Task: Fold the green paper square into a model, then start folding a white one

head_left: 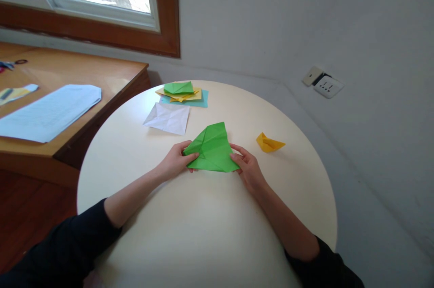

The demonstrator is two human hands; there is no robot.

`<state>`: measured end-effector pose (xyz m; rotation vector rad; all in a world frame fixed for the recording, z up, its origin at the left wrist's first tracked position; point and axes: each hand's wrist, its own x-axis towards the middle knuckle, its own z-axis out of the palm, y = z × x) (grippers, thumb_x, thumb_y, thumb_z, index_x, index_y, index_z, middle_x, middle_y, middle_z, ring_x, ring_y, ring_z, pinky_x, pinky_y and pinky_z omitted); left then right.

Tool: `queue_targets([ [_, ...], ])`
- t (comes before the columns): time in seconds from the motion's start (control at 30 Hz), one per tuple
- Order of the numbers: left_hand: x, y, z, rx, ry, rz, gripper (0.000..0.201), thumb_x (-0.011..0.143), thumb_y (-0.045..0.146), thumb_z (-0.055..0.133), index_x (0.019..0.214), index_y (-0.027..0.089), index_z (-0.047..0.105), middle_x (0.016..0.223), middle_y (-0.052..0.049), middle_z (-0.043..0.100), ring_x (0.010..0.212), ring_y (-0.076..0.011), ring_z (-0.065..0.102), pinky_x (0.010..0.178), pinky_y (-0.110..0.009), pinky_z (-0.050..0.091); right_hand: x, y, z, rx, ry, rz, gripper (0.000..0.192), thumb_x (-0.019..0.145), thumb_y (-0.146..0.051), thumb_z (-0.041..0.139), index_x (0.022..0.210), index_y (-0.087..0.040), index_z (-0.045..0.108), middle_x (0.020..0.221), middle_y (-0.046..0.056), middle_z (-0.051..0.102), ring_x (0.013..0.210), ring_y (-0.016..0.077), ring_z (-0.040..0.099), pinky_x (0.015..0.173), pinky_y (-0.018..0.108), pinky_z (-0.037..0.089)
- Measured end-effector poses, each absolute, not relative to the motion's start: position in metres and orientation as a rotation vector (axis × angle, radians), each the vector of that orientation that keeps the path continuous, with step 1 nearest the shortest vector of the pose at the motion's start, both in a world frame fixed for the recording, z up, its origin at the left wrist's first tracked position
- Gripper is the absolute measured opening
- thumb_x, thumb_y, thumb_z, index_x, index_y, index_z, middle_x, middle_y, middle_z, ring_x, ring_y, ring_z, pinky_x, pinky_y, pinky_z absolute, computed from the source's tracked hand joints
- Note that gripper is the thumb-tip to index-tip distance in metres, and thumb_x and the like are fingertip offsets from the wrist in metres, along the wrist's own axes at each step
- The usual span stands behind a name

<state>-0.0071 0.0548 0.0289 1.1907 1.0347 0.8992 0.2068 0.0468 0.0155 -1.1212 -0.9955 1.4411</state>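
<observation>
A creased sheet of green paper (214, 148) is held up between my two hands over the round white table (203, 215). My left hand (176, 159) pinches its left corner, thumb on top and the other fingers underneath. At the lower right corner my right hand (248, 167) grips the sheet the same way, with the thumb on its face. Fold lines cross the paper, and its top edge stands up unevenly. Right of my right hand lies a small folded yellow paper boat (270, 143). A creased white paper (167, 118) rests beyond my left hand.
At the table's far side is a stack with folded green paper (178, 88) on top, yellow pieces and a blue sheet (204, 99) below. A wooden desk (115, 71) on the left bears papers (54, 109) and scissors (13, 64). Walls stand close behind and right.
</observation>
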Motion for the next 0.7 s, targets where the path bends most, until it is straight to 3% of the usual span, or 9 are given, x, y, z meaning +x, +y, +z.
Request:
queue_targets([
  [0.27, -0.0093, 0.0542, 0.0259, 1.283, 0.982, 0.828, 0.02, 0.073, 0.031, 0.062, 0.08, 0.015, 0.053, 0.049, 0.006, 0.052, 0.04, -0.0081, 0.05, 0.037, -0.018, 0.041, 0.2066, 0.0457, 0.0168, -1.106, -0.856, 1.573, 0.047, 0.057, -0.029, 0.075, 0.103, -0.025, 0.063, 0.064, -0.004, 0.067, 0.061, 0.0143, 0.061, 0.056, 0.024, 0.045],
  [0.47, -0.009, 0.0533, 0.0302, 1.234, 0.945, 0.844, 0.025, 0.07, 0.034, 0.066, 0.082, 0.014, 0.056, 0.051, 0.005, 0.052, 0.04, -0.0063, 0.046, 0.037, -0.017, 0.039, 0.2055, 0.0446, 0.0173, -1.082, -0.916, 1.596, 0.025, 0.056, -0.029, 0.073, 0.079, -0.02, 0.069, 0.069, 0.0, 0.068, 0.062, 0.0153, 0.061, 0.06, 0.027, 0.046],
  [0.7, -0.0072, 0.0522, 0.0336, 1.084, 0.873, 0.84, 0.036, 0.063, 0.037, 0.072, 0.088, 0.015, 0.058, 0.053, 0.005, 0.053, 0.036, -0.0045, 0.042, 0.034, -0.017, 0.033, 0.207, 0.0476, 0.0155, -1.115, -0.863, 1.534, 0.017, 0.053, -0.028, 0.072, 0.066, -0.019, 0.066, 0.061, -0.001, 0.065, 0.057, 0.0134, 0.056, 0.054, 0.024, 0.042],
])
